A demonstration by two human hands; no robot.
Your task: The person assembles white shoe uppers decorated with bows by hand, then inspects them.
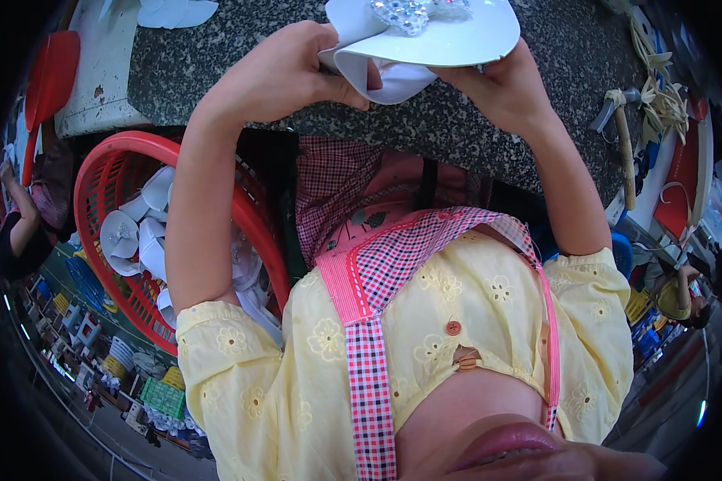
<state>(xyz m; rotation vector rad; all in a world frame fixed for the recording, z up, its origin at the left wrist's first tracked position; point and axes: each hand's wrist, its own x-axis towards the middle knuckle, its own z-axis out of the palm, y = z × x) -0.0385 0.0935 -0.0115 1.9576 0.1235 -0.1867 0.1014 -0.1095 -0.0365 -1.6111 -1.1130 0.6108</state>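
A white shoe upper (457,38) with a sparkling rhinestone ornament (409,14) is held over the speckled stone worktop, partly cut off by the top edge of the view. My left hand (301,70) grips its left side, the fingers reaching into the folded opening. On the right side, my right hand (499,90) pinches the lower edge, its fingers mostly hidden behind the piece. A paler lining (401,82) shows underneath, between the two hands.
A red plastic basket (124,143) of similar white pieces (154,240) stands below the worktop (217,48) at left. A wooden-handled hammer (624,144) and pale straps (664,104) lie at right. Other people (678,297) work at both sides.
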